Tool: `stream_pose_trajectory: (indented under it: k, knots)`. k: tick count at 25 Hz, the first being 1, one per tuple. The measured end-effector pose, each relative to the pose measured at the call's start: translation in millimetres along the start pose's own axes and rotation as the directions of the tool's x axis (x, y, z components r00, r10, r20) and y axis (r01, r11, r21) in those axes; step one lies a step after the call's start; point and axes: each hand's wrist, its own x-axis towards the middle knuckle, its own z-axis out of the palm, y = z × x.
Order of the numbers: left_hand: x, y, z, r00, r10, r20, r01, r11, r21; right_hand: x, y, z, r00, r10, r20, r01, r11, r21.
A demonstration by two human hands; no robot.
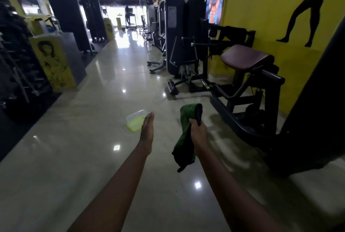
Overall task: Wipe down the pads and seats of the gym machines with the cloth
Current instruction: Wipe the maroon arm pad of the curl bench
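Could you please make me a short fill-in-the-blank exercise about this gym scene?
1. The right hand grips a cloth that is mostly ____ in colour.
2. The left hand, fingers straight, holds ____.
3. The clear plastic container sits on the ____.
4. The wall behind the maroon pad is painted ____.
Missing words: green; nothing; floor; yellow.

right hand [198,132] grips green cloth [184,134], which hangs below the fist | left hand [147,129] flat, fingers straight, holds nothing | clear container [134,119] with yellow-green rim on glossy floor [93,119] just beyond left fingertips | maroon pad [245,56] on black machine at right, beside yellow wall [261,7]
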Motion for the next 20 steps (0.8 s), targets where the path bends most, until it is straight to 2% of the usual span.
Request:
stream_pose_trajectory:
  k: [6, 20]
  knots:
    - [199.7, 0.5, 54.2, 0.985, 0.006, 0.174, -0.015, 0.999, 0.052, 176.8, -14.1, 59.8, 0.993, -0.047, -0.111, 0.049, 0.999, 0.017]
    - [651.5, 34.4, 195.4, 0.921, 0.016, 0.390, -0.034, 0.999, 0.037, 605.1, -80.3, 193.5, 0.948, -0.052, -0.315, 0.068, 0.997, 0.041]
